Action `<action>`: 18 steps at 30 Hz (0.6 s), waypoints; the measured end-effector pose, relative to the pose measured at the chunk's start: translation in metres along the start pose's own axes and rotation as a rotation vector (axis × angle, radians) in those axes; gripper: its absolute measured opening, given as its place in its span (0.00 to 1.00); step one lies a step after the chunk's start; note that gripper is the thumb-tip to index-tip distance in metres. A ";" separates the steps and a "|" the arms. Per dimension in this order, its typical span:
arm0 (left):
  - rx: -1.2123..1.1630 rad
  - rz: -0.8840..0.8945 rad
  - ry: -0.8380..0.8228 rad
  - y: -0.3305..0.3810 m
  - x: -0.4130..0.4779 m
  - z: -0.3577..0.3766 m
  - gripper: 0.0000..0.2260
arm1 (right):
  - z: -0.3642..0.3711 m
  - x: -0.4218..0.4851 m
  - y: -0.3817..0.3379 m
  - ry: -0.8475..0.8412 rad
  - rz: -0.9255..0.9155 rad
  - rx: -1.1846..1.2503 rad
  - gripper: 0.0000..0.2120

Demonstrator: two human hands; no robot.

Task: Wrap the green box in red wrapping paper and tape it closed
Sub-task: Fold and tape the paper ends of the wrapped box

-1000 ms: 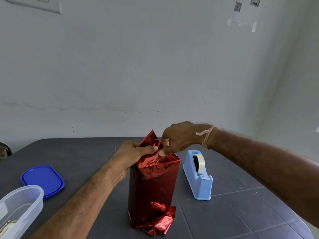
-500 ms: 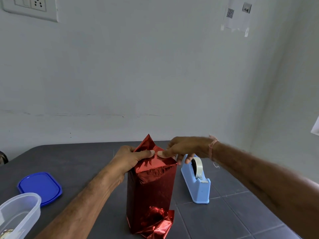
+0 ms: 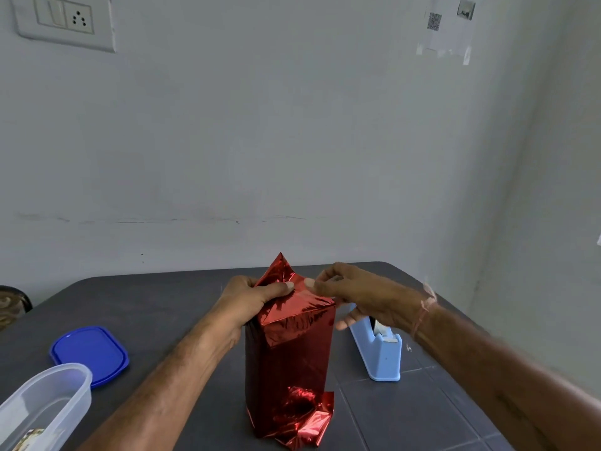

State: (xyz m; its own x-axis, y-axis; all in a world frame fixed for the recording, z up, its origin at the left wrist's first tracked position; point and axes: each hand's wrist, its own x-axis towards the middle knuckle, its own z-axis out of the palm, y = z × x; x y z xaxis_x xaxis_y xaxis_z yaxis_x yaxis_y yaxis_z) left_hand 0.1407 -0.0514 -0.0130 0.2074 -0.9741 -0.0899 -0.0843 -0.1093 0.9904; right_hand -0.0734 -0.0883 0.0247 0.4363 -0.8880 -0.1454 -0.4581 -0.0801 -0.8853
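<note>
Left hand (image 3: 250, 299) fingers clamped round tall red foil-wrapped box (image 3: 286, 359), right hand (image 3: 361, 299) fingers straight, pressing its top fold.

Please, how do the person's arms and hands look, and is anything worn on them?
The left hand and the right hand are bare, with no gloves or rings visible. No sleeves show on either forearm. Only the right wrist carries something: a thin pink thread bracelet with a loose end.
</note>
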 end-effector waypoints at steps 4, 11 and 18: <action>0.013 0.018 0.028 0.001 -0.004 0.002 0.14 | 0.023 -0.010 0.031 0.093 -0.032 0.349 0.30; 0.072 0.052 0.058 0.005 -0.005 -0.008 0.18 | 0.027 0.010 0.025 0.182 -0.074 0.397 0.27; -0.067 0.034 0.170 0.002 -0.012 0.004 0.12 | 0.026 0.028 0.025 0.181 -0.116 0.400 0.17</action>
State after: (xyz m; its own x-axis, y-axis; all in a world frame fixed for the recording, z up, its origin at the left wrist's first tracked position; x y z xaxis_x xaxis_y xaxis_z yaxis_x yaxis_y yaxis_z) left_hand 0.1343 -0.0403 -0.0101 0.3674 -0.9291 -0.0425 -0.0306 -0.0577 0.9979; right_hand -0.0530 -0.1034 -0.0131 0.3086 -0.9511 0.0123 -0.0631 -0.0334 -0.9974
